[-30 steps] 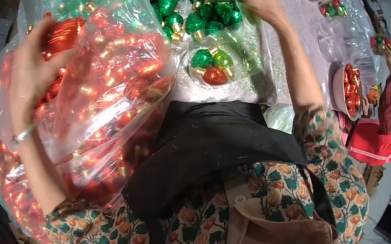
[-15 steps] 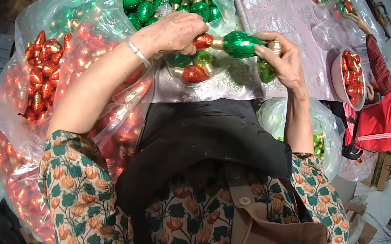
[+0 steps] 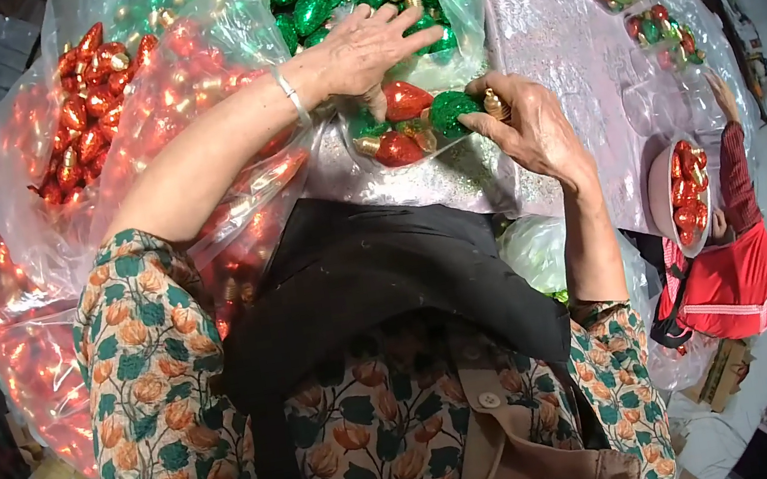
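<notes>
My right grip (image 3: 530,123) is pinched shut around a shiny green bulb (image 3: 454,114), low over the table (image 3: 540,28) and just beside a red bulb (image 3: 407,99). A gold cap (image 3: 495,106) pokes out between my thumb and fingers; I can't tell which bulb it belongs to. My left grip (image 3: 370,51) is spread wide over the edge of a see-through box (image 3: 426,72), thumb close to the red bulb. I can't tell if they touch.

I think a soft pinch is best, since hard squeezing might rub off glitter. My left fingers should press lightly so nothing gets knocked. I see no words I can read.
</notes>
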Demonstrator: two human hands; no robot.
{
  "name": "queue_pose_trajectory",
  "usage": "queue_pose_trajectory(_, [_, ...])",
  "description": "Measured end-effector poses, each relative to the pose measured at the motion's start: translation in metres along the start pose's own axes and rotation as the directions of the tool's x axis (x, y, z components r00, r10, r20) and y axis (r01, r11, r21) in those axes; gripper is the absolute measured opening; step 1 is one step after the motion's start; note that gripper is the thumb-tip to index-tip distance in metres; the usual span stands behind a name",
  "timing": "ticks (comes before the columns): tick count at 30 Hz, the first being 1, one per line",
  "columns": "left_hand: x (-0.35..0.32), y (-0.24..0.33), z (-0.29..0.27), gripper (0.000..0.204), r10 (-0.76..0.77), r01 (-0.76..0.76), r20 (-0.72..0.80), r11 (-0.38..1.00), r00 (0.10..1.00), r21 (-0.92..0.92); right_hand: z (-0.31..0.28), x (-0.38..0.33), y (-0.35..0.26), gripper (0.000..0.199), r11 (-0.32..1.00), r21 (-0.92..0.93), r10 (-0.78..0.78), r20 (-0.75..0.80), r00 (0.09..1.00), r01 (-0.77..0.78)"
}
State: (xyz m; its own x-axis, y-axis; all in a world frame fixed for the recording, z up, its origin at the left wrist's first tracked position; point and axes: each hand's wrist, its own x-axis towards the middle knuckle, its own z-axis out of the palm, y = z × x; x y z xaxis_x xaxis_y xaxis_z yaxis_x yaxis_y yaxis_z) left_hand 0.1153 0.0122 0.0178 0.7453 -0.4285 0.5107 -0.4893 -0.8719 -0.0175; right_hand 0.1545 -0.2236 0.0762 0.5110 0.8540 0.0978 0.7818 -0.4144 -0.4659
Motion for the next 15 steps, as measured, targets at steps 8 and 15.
queue_pose_trajectory(8, [0.003, -0.013, 0.018, 0.042, -0.096, 0.166, 0.490, 0.981, 0.866, -0.102, -0.006, 0.035, -0.028, 0.027, 0.923, -0.279, -0.214, 0.204, 0.955, 0.266])
queue_pose_trajectory(15, [-0.012, -0.014, 0.021, 0.027, -0.028, 0.088, 0.261, 0.971, 0.965, -0.220, 0.011, 0.055, -0.025, 0.027, 0.822, -0.469, -0.223, 0.259, 0.940, 0.324])
